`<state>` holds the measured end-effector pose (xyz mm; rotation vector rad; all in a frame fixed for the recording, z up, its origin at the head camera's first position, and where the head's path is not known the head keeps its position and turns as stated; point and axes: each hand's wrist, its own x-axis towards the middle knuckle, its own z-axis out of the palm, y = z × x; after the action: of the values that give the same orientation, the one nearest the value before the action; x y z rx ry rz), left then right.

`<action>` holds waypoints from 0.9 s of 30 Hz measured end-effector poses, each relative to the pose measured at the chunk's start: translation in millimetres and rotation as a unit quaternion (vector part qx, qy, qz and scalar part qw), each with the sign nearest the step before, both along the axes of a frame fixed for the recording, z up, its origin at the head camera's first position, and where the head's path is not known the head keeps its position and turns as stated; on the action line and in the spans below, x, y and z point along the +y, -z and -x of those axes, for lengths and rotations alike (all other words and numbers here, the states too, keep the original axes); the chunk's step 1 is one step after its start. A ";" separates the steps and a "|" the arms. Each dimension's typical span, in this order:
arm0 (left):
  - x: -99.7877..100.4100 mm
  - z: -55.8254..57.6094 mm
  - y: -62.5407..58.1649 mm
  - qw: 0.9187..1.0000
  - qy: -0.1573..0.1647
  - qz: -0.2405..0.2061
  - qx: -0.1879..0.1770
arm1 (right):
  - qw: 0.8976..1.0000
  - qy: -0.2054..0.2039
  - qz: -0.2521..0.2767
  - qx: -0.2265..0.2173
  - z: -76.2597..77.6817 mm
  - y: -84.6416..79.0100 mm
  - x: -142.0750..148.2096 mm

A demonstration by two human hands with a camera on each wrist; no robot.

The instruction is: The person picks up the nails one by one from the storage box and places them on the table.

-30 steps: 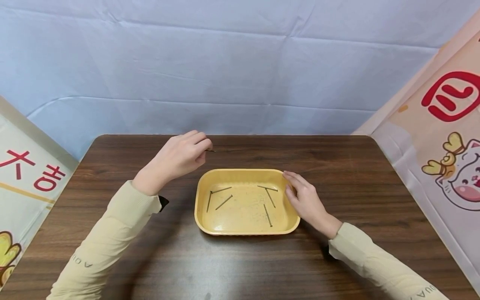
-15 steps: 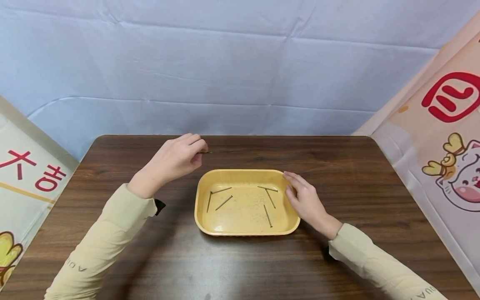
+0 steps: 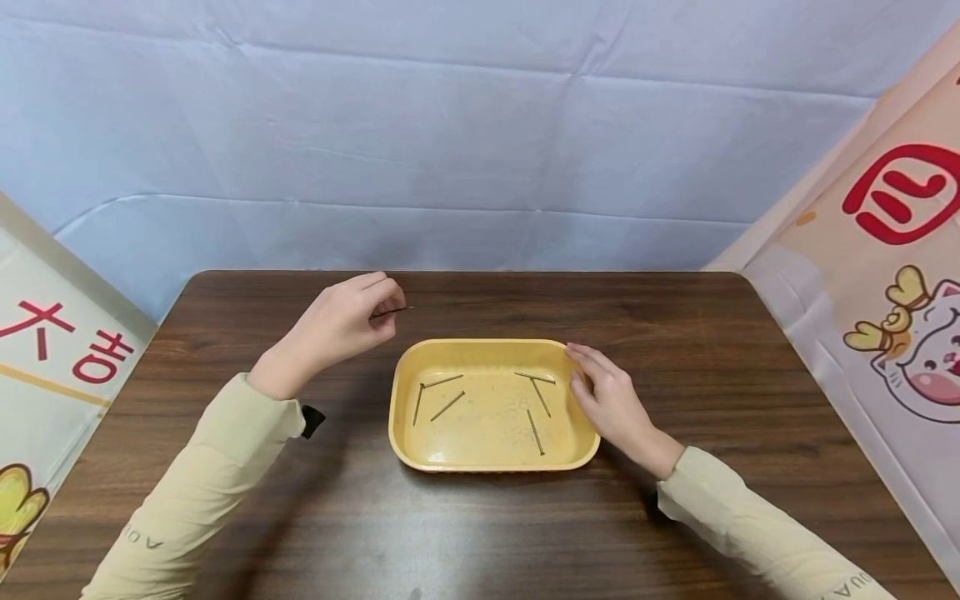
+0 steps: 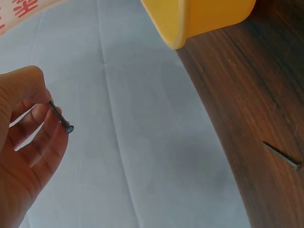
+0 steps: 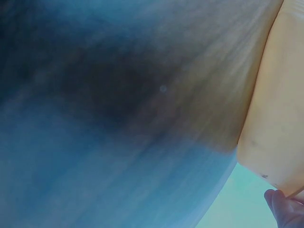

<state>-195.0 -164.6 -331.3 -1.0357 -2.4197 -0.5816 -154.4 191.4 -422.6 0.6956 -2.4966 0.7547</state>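
Shifting left, pinching a nail (image 4: 60,116) in the left hand (image 3: 337,321), thus outside the tray (image 3: 487,465); resting the right hand (image 3: 618,402) straight-fingered against it.

The right hand (image 5: 286,209) touches the tray (image 5: 275,109).

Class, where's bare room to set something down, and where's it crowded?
Bare: tabletop right of the right hand, and before the tray, between the sleeves. Crowded: both tray ends, with nails; the left hand's side, with a loose nail.
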 end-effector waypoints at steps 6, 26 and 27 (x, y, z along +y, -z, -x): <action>-4.5 -1.2 2.8 0.997 -0.016 -0.013 -0.073 | 1.000 0.000 0.001 -0.001 0.3 0.2 0.0; -12.2 2.2 18.3 0.973 -0.065 -0.032 -0.220 | 1.000 0.003 -0.001 -0.008 0.5 0.0 0.1; -12.8 2.8 19.6 0.971 -0.067 -0.032 -0.226 | 1.000 0.004 -0.001 -0.009 0.3 -0.1 0.1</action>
<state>-197.8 -177.5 -350.9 -0.7671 -2.8098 -0.9233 -154.7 191.5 -422.5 0.6832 -2.5155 0.7584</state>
